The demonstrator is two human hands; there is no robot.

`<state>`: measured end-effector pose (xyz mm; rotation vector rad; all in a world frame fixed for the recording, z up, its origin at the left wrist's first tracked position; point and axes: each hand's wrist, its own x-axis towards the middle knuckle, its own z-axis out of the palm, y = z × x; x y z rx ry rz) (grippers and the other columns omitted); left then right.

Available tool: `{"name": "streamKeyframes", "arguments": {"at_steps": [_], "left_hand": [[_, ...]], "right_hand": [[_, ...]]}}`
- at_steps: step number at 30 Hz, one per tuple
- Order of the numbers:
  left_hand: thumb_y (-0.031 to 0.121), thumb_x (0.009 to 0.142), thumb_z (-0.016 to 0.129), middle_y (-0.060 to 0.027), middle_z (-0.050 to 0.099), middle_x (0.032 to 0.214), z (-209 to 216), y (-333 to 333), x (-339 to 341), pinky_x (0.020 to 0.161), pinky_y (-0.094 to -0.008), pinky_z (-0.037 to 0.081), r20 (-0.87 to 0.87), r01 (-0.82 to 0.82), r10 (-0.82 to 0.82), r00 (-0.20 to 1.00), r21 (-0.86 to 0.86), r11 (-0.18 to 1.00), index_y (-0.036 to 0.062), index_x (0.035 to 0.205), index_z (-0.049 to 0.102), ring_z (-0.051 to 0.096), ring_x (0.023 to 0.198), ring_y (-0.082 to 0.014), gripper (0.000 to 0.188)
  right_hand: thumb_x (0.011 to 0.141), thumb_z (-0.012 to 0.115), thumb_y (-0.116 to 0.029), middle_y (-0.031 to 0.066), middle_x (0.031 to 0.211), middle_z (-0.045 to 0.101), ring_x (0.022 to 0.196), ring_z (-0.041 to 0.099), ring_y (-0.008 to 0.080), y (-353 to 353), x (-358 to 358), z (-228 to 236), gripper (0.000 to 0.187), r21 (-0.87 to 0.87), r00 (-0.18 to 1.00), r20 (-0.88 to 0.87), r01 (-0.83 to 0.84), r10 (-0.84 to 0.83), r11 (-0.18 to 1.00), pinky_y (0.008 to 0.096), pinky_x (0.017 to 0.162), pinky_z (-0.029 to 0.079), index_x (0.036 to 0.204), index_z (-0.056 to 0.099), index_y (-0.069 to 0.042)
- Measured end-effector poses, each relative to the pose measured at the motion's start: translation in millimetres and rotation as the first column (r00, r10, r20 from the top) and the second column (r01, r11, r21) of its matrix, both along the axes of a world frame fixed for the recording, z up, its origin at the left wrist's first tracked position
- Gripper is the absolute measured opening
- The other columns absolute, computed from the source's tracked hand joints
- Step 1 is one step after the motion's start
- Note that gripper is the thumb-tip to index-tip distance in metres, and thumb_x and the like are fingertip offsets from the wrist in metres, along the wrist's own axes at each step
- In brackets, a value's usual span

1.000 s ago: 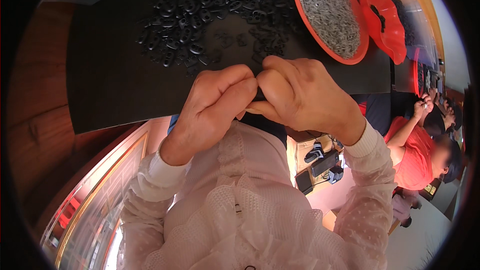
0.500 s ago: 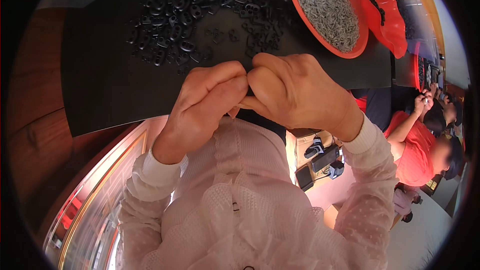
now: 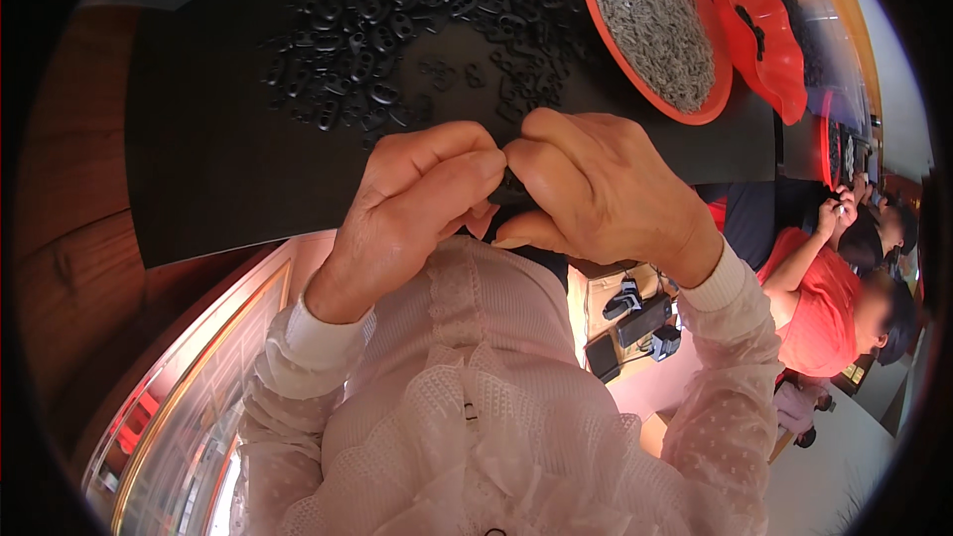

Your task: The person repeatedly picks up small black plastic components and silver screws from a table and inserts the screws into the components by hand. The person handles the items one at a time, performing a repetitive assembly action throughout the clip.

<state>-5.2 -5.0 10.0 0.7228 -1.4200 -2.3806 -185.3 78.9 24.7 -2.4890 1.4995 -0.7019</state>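
My left hand [image 3: 422, 201] is closed, thumb and forefinger pinched together just above the near edge of the black table. Beside it, nearly touching, my right hand [image 3: 608, 189] has its fingers curled in, the thumb lowered a little from them. A small dark piece [image 3: 511, 182] shows between the two hands; the fingers cover most of it, and its kind cannot be made out. Beyond the hands, a heap of black plastic pieces with paired round holes [image 3: 367, 35] lies spread on the table. A few smaller black parts [image 3: 437, 72] lie nearer to the hands.
An orange-red bowl [image 3: 698, 117] full of small grey spring-like metal parts stands at the far right. Next to it is a red wavy-rimmed dish [image 3: 789, 79] with a few black pieces. At right sits a person in a red shirt [image 3: 819, 303]. Dark devices [image 3: 645, 320] lie below the table.
My hands have shifted slightly right and the fingertips have parted a little. My right thumb has dropped away from its curled fingers, and a dark piece now shows between the hands.
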Motion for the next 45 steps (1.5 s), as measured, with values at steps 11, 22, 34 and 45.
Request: {"name": "streamKeyframes", "arguments": {"at_steps": [11,22,34,45], "left_hand": [[0.014,0.093,0.048,0.0009,0.047,0.063,-5.3,2.4,-1.2,0.053,-0.0234,0.034,-0.021,0.025,-0.028,0.999,-0.124,0.992,0.0027,0.071,0.050,0.043,0.060,-0.0046,0.025],[0.019,0.099,0.047,0.0016,0.050,0.067,-6.7,6.4,-0.5,0.052,-0.0204,0.034,-0.056,-0.083,0.078,0.995,-0.094,0.992,0.0033,0.079,0.054,0.041,0.060,-0.0031,0.026],[0.019,0.098,0.045,-0.0003,0.053,0.067,-10.6,7.7,-0.9,0.051,-0.0201,0.034,-0.085,-0.099,0.090,0.992,-0.100,0.990,0.0044,0.077,0.053,0.041,0.057,-0.0033,0.027],[0.013,0.095,0.046,-0.0007,0.054,0.066,-7.9,5.7,1.5,0.051,-0.0213,0.034,-0.065,-0.090,0.084,0.994,-0.100,0.991,0.0027,0.076,0.053,0.041,0.056,-0.0035,0.023]], "right_hand": [[0.072,0.076,-0.023,0.0092,0.076,0.048,0.053,0.053,0.0213,2.8,3.1,0.3,0.034,-0.074,0.997,-0.073,0.019,-0.024,0.997,0.0305,0.044,0.043,0.082,0.052,-0.001],[0.068,0.078,-0.036,0.0054,0.075,0.049,0.052,0.053,0.0188,-1.2,1.7,2.1,0.044,-0.193,0.991,-0.013,0.131,-0.136,0.972,0.0290,0.046,0.043,0.089,0.057,-0.003],[0.074,0.077,-0.025,0.0073,0.075,0.049,0.054,0.054,0.0218,-4.9,8.3,10.1,0.032,-0.113,0.994,0.013,0.113,-0.112,0.987,0.0312,0.046,0.044,0.085,0.057,-0.002],[0.081,0.073,-0.021,0.0112,0.081,0.054,0.059,0.056,0.0282,3.0,10.4,9.6,0.028,0.111,0.963,0.216,0.137,-0.158,0.984,0.0352,0.050,0.045,0.092,0.057,0.000]]}}
